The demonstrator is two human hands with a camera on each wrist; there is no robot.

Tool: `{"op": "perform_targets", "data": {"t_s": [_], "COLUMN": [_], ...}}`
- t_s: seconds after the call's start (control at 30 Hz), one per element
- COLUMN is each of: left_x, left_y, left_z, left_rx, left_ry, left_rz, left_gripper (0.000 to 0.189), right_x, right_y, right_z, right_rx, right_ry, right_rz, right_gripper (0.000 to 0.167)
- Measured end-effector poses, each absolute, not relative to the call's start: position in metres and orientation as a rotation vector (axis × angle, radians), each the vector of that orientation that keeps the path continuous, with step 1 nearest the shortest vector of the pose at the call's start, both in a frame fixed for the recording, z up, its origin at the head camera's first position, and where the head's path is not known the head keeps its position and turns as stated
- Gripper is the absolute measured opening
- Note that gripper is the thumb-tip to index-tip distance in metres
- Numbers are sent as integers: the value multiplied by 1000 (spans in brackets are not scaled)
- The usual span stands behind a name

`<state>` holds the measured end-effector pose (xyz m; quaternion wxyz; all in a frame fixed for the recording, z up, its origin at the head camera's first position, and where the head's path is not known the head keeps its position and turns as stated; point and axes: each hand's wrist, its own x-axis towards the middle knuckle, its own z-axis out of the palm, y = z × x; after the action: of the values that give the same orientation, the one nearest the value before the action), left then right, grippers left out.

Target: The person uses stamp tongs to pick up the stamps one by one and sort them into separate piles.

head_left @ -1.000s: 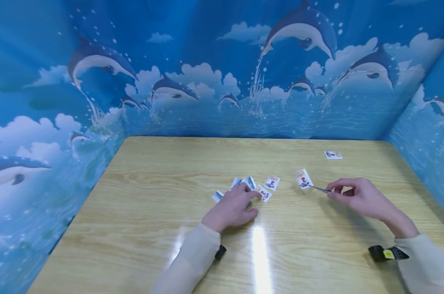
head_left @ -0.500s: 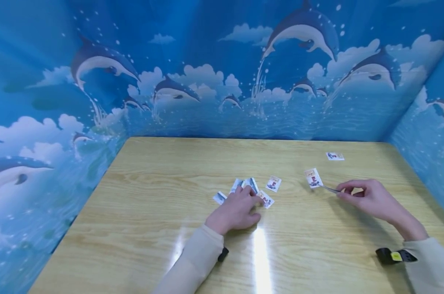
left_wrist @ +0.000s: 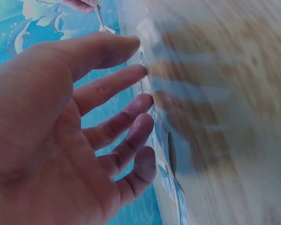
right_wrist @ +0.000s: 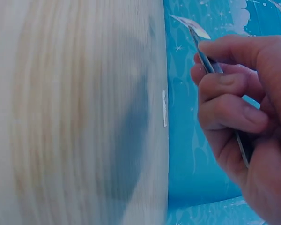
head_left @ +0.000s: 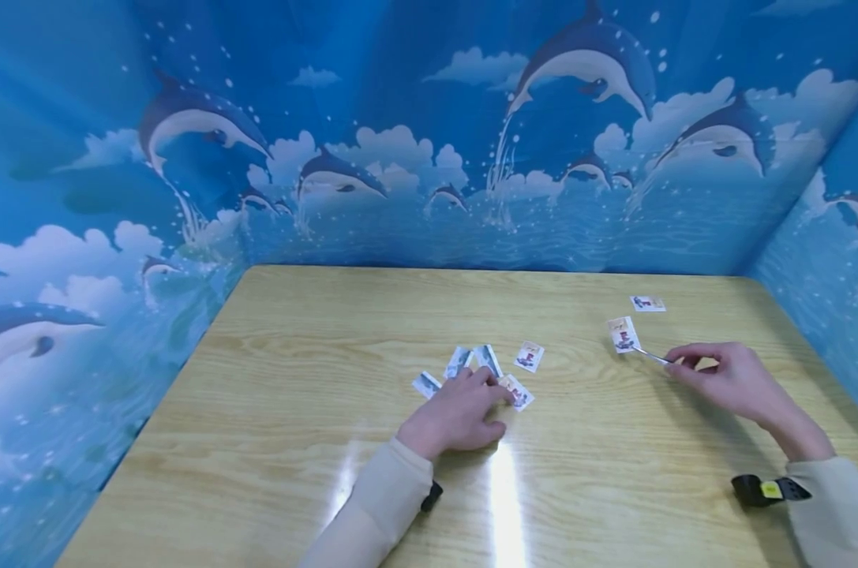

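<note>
My right hand [head_left: 730, 379] pinches metal tweezers [head_left: 652, 356], their tips gripping the lower corner of a small white-bordered, stamp-like picture card [head_left: 623, 334]. That card is held up off the table, as the right wrist view shows the tweezers [right_wrist: 203, 56] rising to the bent card [right_wrist: 192, 26]. My left hand [head_left: 460, 410] lies low over the table, fingers spread and slightly bent. Its index fingertip touches a similar card [head_left: 518, 393] with a red and blue figure. Blue landscape cards [head_left: 459, 360] lie at its other fingertips, partly covered by the hand.
One figure card [head_left: 530, 356] lies just beyond the left fingertips. Another card [head_left: 647, 304] lies alone near the back right of the wooden table [head_left: 315, 331]. A blue dolphin-print curtain [head_left: 400, 181] stands right behind the table's back edge.
My right hand has moved right and slightly back, carrying the card in the tweezers toward the lone card. My left hand stays over the group, shifting very little.
</note>
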<state>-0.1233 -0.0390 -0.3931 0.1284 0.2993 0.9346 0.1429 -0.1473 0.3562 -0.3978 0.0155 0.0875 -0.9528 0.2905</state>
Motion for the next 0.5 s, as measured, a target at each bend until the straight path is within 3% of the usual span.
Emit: {"op": "perform_targets", "data": {"t_s": [0.5], "left_x": [-123], "left_y": [-39], "left_z": [-394], "left_rx": [864], "left_ry": [2713], "left_rz": [398], "left_gripper": [44], "right_x": [-157], "right_y": [373], "right_z": [-406], "right_rx": [157], "right_ry": [-2969], "right_rz": [760], "right_gripper": [25]}}
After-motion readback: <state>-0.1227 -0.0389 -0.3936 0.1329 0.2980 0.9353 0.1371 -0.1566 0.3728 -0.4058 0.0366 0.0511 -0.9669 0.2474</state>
